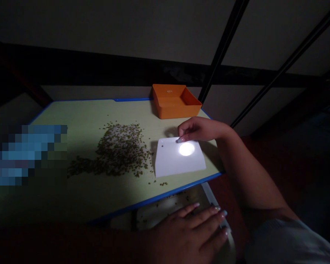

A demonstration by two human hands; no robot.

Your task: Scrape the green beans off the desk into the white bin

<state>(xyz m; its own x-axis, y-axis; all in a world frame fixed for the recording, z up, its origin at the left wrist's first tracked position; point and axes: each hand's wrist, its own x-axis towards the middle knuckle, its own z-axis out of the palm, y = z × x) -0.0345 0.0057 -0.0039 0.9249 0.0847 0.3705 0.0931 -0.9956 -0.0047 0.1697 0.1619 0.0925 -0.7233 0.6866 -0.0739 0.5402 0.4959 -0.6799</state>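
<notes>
White panel (169, 161) stands beside the loose green bits (121, 152) on the desk (82, 113), near its blue edge. The fingers of the right hand (199, 128) pinch only its top edge, so it could pivot or slip, and its lower edge might scatter the bits. A few (163, 183) lie close to the edge and could drop off if nudged. The left hand (185, 233) has its fingers slightly spread over the light-coloured container (209, 194) below; whether they touch it, I cannot tell.
</notes>
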